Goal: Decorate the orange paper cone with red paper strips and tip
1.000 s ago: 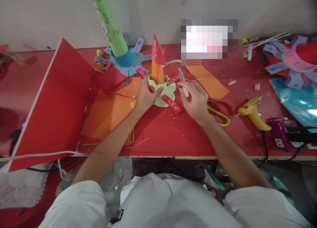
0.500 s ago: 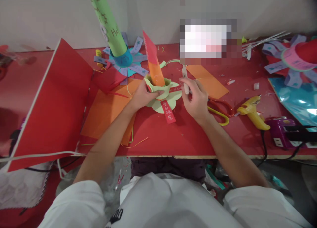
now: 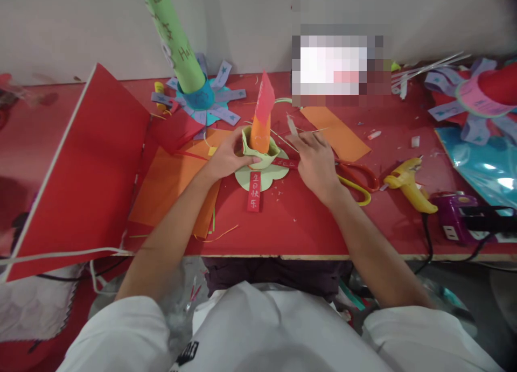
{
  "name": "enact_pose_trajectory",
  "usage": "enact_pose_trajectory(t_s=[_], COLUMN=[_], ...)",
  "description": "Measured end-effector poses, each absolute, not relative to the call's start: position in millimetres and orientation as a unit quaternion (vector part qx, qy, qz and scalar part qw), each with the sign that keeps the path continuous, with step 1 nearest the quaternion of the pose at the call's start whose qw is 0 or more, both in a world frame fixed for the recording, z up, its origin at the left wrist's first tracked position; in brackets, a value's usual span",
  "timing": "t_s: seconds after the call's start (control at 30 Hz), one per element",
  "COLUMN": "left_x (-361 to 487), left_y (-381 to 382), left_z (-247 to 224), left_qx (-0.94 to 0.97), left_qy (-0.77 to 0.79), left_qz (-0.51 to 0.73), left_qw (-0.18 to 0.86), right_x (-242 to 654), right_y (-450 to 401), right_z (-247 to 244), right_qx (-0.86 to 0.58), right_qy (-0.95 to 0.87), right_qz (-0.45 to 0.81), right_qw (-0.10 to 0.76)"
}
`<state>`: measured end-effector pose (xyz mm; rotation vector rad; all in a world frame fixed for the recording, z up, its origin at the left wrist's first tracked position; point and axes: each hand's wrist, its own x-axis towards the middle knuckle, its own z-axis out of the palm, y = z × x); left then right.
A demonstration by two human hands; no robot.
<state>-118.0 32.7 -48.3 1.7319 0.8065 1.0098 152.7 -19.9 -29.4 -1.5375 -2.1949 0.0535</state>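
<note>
A pale green paper craft (image 3: 264,159) stands on the red table, with a ring on a scalloped base and an orange tube with a pink-red flame shape rising from it. My left hand (image 3: 231,155) grips the ring's left side, thumb in front. A red strip with white writing (image 3: 254,191) hangs from its front, and another red strip (image 3: 285,162) reaches right, toward my right hand. My right hand (image 3: 315,159) is closed around a thin whitish pen-like stick (image 3: 292,125), beside the craft.
Orange sheets (image 3: 155,194) and an upright red board (image 3: 86,173) are at left. Behind stands a green tube craft (image 3: 183,60). Scissors (image 3: 359,183), a yellow glue gun (image 3: 412,186), a purple device (image 3: 452,213) and a blue sheet (image 3: 480,156) lie right.
The craft has turned and its tube now stands more upright. Its written strip has swung left to point at the front edge. The pen-like stick has tilted and shifted left with my right hand.
</note>
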Motion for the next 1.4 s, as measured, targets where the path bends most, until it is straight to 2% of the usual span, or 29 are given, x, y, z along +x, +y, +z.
enact_pose_trajectory(t_s=[0.13, 0.27, 0.37, 0.47, 0.6, 0.9, 1.3, 1.4], left_x=[-121.5, -122.2, -122.2, -121.5, -118.0, -116.2, -114.1, -117.8], left_y=[30.2, 27.0, 26.8, 26.4, 22.6, 17.4, 10.0, 12.8], left_z=[-37.4, -28.8, -28.2, -28.0, -22.8, -17.2, -20.3, -24.2], left_qx=[0.708, 0.712, 0.71, 0.698, 0.7, 0.728, 0.722, 0.747], left_qy=[0.292, 0.278, 0.268, 0.252, 0.256, 0.262, 0.277, 0.28], left_qz=[0.403, 0.381, 0.343, 0.324, 0.316, 0.266, 0.296, 0.306], left_qw=[0.5, 0.52, 0.553, 0.587, 0.587, 0.575, 0.561, 0.519], right_x=[149.3, 146.1, 143.6, 141.2, 137.2, 128.4, 126.7, 129.6], right_y=[-25.5, -27.4, -27.7, -28.0, -29.2, -29.2, -31.4, -28.0], right_z=[-25.7, -16.4, -12.0, -13.1, -16.8, -23.6, -27.7, -32.7], right_qx=[-0.56, -0.544, -0.491, -0.418, -0.387, -0.41, -0.432, -0.439], right_qy=[-0.791, -0.769, -0.769, -0.782, -0.772, -0.76, -0.767, -0.769], right_qz=[0.001, 0.024, 0.136, 0.269, 0.336, 0.323, 0.273, 0.261], right_qw=[0.245, 0.335, 0.386, 0.376, 0.376, 0.389, 0.388, 0.383])
